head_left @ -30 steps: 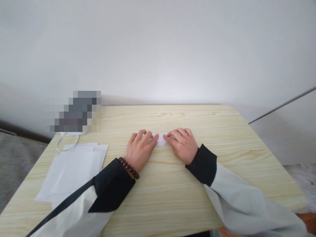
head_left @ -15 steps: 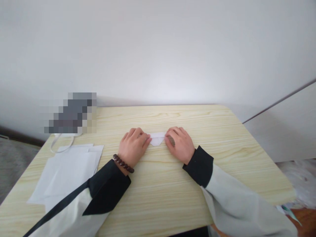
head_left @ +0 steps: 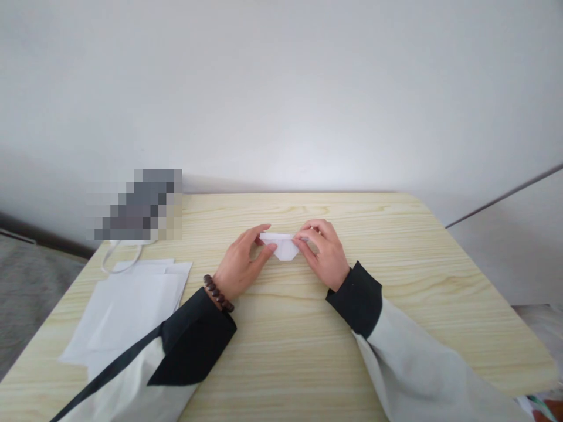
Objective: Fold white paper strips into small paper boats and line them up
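A small folded white paper (head_left: 282, 247) is held just above the middle of the wooden table (head_left: 396, 281). My left hand (head_left: 240, 264) pinches its left end between thumb and fingers; a dark bead bracelet sits on that wrist. My right hand (head_left: 323, 255) pinches the right end, its fingers curled over the top edge. The paper has a straight upper edge and a blunt point below.
A loose stack of white paper sheets (head_left: 132, 305) lies at the table's left. Behind it a white cord (head_left: 121, 261) loops under a blurred-out object (head_left: 136, 205) at the back left corner. A white wall stands just behind the table.
Both hands were pressing the folded paper flat on the table. Now they have lifted it slightly and pinch its ends, with the left fingers opened from a flat press into a grip.
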Tool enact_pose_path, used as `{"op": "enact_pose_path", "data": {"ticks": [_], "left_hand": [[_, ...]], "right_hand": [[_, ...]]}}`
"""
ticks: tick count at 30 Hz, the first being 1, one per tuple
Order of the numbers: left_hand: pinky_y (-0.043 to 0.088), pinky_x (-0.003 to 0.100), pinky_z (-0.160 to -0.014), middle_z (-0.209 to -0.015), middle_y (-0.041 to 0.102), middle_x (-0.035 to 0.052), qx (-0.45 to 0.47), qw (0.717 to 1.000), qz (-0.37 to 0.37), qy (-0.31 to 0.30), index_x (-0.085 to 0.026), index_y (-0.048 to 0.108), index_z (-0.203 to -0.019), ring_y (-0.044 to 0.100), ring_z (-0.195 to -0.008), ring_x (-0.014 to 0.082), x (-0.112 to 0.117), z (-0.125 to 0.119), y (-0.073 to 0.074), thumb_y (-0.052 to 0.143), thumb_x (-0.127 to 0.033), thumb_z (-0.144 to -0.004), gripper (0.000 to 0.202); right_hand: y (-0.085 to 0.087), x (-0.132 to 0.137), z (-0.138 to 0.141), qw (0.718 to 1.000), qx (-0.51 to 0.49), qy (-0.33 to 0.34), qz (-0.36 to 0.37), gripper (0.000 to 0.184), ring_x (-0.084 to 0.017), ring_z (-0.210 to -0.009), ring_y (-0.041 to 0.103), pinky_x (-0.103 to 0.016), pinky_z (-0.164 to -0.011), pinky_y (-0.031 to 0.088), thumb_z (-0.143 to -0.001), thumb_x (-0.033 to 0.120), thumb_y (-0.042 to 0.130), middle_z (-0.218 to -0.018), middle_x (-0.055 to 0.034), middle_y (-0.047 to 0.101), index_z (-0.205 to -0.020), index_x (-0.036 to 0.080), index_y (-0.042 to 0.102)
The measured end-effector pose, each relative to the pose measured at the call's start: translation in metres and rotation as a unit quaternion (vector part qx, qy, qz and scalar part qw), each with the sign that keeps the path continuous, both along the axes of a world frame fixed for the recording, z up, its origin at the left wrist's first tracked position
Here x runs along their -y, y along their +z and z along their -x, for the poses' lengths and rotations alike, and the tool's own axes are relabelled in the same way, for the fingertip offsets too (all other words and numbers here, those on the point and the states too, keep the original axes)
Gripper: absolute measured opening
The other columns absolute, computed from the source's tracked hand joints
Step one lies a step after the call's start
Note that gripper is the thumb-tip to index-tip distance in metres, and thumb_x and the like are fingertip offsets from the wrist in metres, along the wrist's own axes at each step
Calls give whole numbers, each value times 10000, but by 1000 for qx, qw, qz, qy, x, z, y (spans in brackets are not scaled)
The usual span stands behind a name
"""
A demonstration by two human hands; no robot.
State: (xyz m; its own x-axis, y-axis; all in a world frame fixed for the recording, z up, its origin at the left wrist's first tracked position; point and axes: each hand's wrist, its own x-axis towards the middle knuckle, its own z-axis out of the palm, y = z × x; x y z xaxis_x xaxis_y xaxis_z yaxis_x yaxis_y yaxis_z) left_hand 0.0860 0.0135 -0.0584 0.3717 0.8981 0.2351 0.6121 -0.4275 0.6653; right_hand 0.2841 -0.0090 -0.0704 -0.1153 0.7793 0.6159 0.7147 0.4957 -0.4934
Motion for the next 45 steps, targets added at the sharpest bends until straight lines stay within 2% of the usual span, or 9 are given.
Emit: {"op": "enact_pose_path", "data": {"ticks": [2, 5, 9, 12, 15, 18, 31, 36, 45], "left_hand": [[467, 281, -688, -788, 640, 3, 79, 992, 96, -27, -198, 410, -1311, 582, -704, 147, 3, 0, 3, 515, -390, -861, 500], [474, 241, -635, -802, 672, 3, 237, 947, 206, -61, -193, 346, -1322, 613, -676, 130, 9, -4, 7, 586, -347, -816, 580], [506, 232, -614, -747, 678, -9, 355, 900, 252, -41, -192, 334, -1263, 625, -612, 114, 15, -9, 10, 654, -284, -770, 595], [535, 256, -638, -748, 683, -1, 390, 881, 267, -35, -188, 414, -1111, 658, -670, 142, 16, -11, 10, 676, -281, -753, 454], [538, 255, -628, -717, 675, -1, 387, 880, 272, -38, -172, 483, -947, 660, -658, 143, 17, -10, 10, 677, -288, -752, 299], [513, 218, -594, -661, 651, -13, 358, 896, 261, -30, -155, 550, -865, 633, -602, 113, 18, -8, 10, 665, -280, -759, 200], [526, 224, -552, -681, 660, -15, 312, 890, 333, -10, -162, 550, -967, 636, -589, 125, 18, -5, 16, 687, -334, -726, 327], [542, 250, -573, -709, 693, 3, 280, 897, 343, 2, -164, 584, -1033, 657, -627, 154, 18, -4, 15, 687, -360, -726, 379], [546, 260, -631, -742, 727, 28, 271, 905, 328, 22, -156, 700, -870, 665, -659, 169, 15, -2, 14, 682, -371, -735, 254]], "right_hand": [[2, 2, 0, 1000, -12, -7, -26, 102, -185, -876, 519, -351, -794, 458, -874, 232, 547, -967, -70, 555, -854, 203, 642], [4, 4, 1, 998, -37, 26, -32, 86, -171, -873, 539, -349, -770, 479, -868, 208, 551, -1022, -77, 530, -856, 201, 636], [3, 8, 6, 992, -109, 64, -7, 79, -187, -966, 561, -348, -774, 511, -841, 206, 584, -1115, -92, 503, -914, 210, 614], [-2, 9, 8, 966, -223, 97, 83, 267, -179, -935, 612, -310, -710, 550, -826, 235, 609, -1125, -90, 539, -1082, 232, 534], [-2, 13, 9, 921, -286, 166, 203, 335, -119, -651, 664, -237, -562, 560, -847, 248, 589, -900, -23, 633, -1161, 252, 473], [2, 16, 8, 916, -274, 177, 234, 144, -97, -524, 649, -183, -493, 542, -867, 241, 558, -689, 17, 646, -1008, 218, 575], [13, 17, 7, 956, -148, 171, 185, 119, -121, -672, 632, -223, -585, 520, -833, 225, 556, -836, -42, 684, -911, 190, 639], [11, 16, 10, 946, -171, 108, 255, 306, -100, -526, 561, -215, -487, 469, -806, 287, 610, -758, -8, 636, -1094, 213, 539], [10, 13, 13, 899, -251, 92, 346, 222, -122, -513, 588, -220, -458, 484, -753, 343, 666, -656, -12, 642, -895, 189, 593]]}}
